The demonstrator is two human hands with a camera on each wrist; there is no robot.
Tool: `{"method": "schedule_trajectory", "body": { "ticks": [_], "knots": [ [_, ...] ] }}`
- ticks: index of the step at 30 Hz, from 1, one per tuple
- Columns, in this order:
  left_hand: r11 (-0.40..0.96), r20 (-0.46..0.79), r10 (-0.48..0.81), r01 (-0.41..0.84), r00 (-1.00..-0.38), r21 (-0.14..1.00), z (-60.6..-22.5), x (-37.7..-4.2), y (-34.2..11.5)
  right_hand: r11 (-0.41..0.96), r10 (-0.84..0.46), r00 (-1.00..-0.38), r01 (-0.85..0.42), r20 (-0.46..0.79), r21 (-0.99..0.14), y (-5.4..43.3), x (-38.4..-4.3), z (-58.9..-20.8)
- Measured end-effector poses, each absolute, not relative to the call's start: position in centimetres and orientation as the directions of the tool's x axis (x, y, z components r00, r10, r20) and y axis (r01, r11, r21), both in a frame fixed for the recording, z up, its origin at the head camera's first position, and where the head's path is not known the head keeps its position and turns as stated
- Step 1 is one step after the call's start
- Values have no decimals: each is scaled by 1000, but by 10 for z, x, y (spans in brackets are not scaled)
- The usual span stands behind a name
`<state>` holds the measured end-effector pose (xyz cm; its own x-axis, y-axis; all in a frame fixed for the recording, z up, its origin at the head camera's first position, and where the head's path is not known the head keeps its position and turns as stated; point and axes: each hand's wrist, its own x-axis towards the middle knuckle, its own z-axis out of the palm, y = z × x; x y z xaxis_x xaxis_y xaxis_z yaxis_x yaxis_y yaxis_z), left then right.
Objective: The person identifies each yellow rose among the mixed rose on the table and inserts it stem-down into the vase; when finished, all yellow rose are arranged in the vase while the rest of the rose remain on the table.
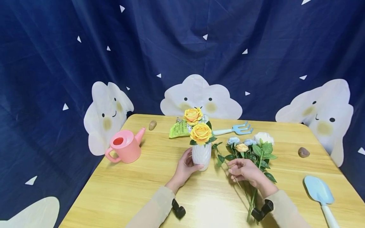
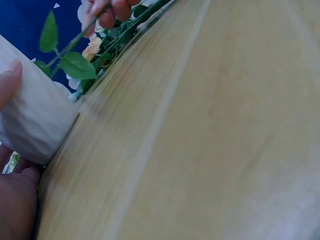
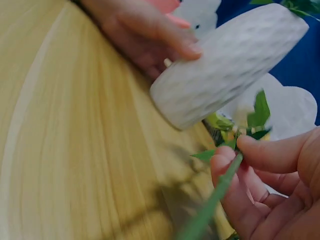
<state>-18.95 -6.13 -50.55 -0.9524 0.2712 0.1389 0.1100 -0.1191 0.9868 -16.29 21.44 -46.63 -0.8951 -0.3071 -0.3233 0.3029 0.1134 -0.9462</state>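
A white textured vase (image 1: pixel 201 156) stands on the table, holding two yellow roses (image 1: pixel 201 133). My left hand (image 1: pixel 183 169) grips its lower part from the left, thumb across the front. To its right, my right hand (image 1: pixel 246 172) pinches a green flower stem (image 3: pixel 212 202) between thumb and fingers. Leaves (image 2: pixel 78 65) on this stem show beside the vase; its bloom is mostly hidden behind the vase in the head view. Under and beyond the right hand lie several cut flowers, among them a white one (image 1: pixel 263 138), a peach one (image 1: pixel 241 147) and a blue one (image 1: pixel 233 141).
A pink watering can (image 1: pixel 129 148) stands at the left, near a tan stone (image 1: pixel 152 125). Behind the vase lie a green packet (image 1: pixel 179 129) and a blue hand fork (image 1: pixel 239 129). A dark stone (image 1: pixel 303 152) and a blue trowel (image 1: pixel 319 190) lie at the right.
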Motion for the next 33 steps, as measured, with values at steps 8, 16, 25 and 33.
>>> {"method": "schedule_trajectory", "body": {
  "ticks": [8, 16, 25, 33],
  "knots": [
    [-128, 157, 284, 125, -946, 984, -507, -190, -61, -144, -436, -857, 369, -276, -918, 223, -165, -466],
    [-130, 149, 290, 115, -945, 985, -506, -191, -62, -325, -469, -864, 360, -182, -874, 228, -164, -450],
    [-119, 146, 283, 117, -948, 986, -506, -191, -62, -397, -434, -899, 254, -63, -882, 224, -170, -416],
    [-122, 151, 285, 121, -946, 985, -507, -191, -62, -402, -380, -925, 192, -27, -895, 214, -183, -380]
  ]
}}
